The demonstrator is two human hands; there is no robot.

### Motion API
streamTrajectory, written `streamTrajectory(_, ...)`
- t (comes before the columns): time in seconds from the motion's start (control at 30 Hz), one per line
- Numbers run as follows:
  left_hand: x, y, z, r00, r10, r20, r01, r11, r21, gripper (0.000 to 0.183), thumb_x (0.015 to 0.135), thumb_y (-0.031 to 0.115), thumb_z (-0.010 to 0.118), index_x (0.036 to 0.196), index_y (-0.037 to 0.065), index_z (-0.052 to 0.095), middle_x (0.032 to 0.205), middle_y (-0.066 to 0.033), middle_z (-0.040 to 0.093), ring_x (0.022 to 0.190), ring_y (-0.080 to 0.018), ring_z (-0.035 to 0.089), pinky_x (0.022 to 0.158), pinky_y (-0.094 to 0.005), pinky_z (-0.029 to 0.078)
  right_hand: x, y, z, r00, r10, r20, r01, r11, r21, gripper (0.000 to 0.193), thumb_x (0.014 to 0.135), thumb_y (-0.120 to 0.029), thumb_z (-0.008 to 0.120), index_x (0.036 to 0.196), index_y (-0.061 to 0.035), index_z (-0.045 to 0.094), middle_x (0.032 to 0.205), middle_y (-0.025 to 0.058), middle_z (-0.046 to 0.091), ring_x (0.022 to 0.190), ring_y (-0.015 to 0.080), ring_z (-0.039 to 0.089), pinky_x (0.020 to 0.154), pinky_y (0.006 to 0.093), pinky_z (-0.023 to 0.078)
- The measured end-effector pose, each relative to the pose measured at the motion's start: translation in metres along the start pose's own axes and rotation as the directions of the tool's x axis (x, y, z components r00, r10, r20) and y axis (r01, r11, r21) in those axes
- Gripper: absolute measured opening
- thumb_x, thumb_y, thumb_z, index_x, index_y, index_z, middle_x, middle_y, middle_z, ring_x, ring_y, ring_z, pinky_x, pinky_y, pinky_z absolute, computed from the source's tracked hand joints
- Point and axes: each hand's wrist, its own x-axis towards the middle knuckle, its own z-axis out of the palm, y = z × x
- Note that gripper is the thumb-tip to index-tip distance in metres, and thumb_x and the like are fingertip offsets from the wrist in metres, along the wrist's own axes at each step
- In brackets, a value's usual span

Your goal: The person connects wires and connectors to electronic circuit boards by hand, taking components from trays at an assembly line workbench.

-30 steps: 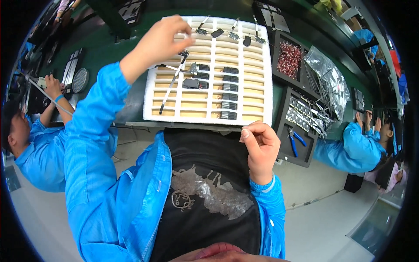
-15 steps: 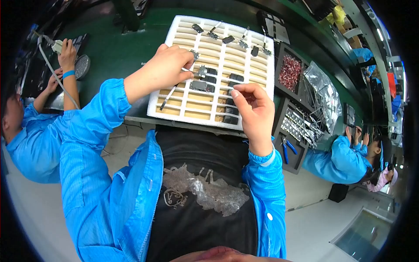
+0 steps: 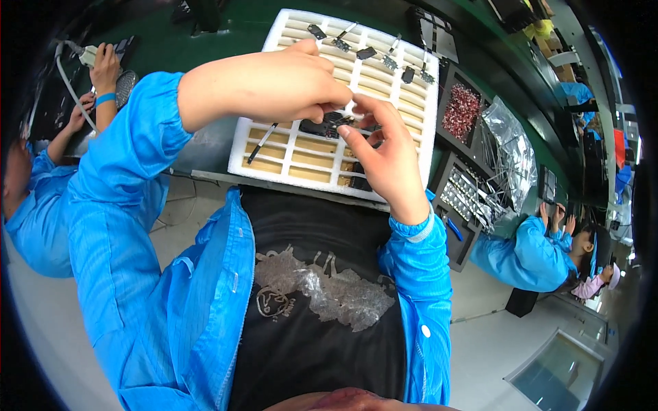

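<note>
My left hand [image 3: 284, 85] reaches over a white foam tray [image 3: 238, 149] with slotted rows. Its thumb and fingers are closed in a pinch, and what they hold is hidden. My right hand [image 3: 391, 161] meets it from the right, thumb and forefinger curled close to the left fingertips; a small part between them cannot be made out. Black ribbed parts [image 3: 321, 129] lie in slots just below the hands, partly covered. A thin black-and-silver rod [image 3: 262, 142] rests in a slot at the left. Along the far rows sit small black covers [image 3: 367, 53] and little boards [image 3: 390, 62] with rods.
Right of the foam tray stand a dark tray of small red parts [image 3: 460, 113] and another with shiny metal pieces [image 3: 466, 192] and blue-handled pliers [image 3: 454, 229]. A clear plastic bag [image 3: 510, 140] lies beside them. Co-workers in blue sleeves [image 3: 531, 250] sit on both sides.
My hands have come together: the left moved right across the foam tray, and the right moved up and left from the black parts. The tray now appears slightly higher in view.
</note>
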Motion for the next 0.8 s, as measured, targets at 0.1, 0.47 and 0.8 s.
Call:
streamTrajectory(0.1, 0.011, 0.006, -0.011, 0.998, 0.044, 0.055, -0.044, 0.999, 0.004, 0.015, 0.08, 0.012, 0.072, 0.091, 0.009, 0.063, 0.089, -0.0103, 0.062, 0.096, -0.028, 0.057, 0.097, -0.0419, 0.035, -0.007, 0.012, -0.004, 0.992, 0.073, 0.098, -0.073, 0.997, 0.004, 0.024, 0.086, -0.008, 0.073, 0.106, -0.0009, 0.063, 0.091, 0.006, 0.064, 0.074, 0.015, 0.057, 0.065, 0.0272, 0.047)
streamTrajectory(0.47, -0.016, 0.027, 0.048, 0.816, -0.003, -0.578, 0.094, 0.987, 0.128, 0.026, 0.069, 0.015, 0.08, 0.091, 0.013, 0.067, 0.1, -0.0036, 0.061, 0.104, -0.0249, 0.055, 0.091, -0.0375, 0.035, -0.038, 0.028, -0.021, 0.871, 0.452, 0.193, -0.404, 0.434, 0.806, 0.004, 0.094, -0.005, 0.062, 0.095, -0.003, 0.058, 0.084, 0.0109, 0.07, 0.068, 0.0132, 0.065, 0.06, 0.0233, 0.05)
streamTrajectory(0.8, 0.0, 0.015, 0.066, 0.933, -0.345, -0.106, 0.329, 0.934, -0.14, 0.022, 0.075, 0.014, 0.076, 0.089, 0.008, 0.059, 0.094, -0.0065, 0.057, 0.096, -0.0268, 0.055, 0.091, -0.0377, 0.037, -0.053, 0.032, -0.035, 0.841, 0.474, 0.262, -0.417, 0.258, 0.871, 0.008, 0.093, -0.002, 0.062, 0.1, -0.0021, 0.057, 0.088, 0.0145, 0.072, 0.073, 0.017, 0.069, 0.062, 0.0262, 0.053)
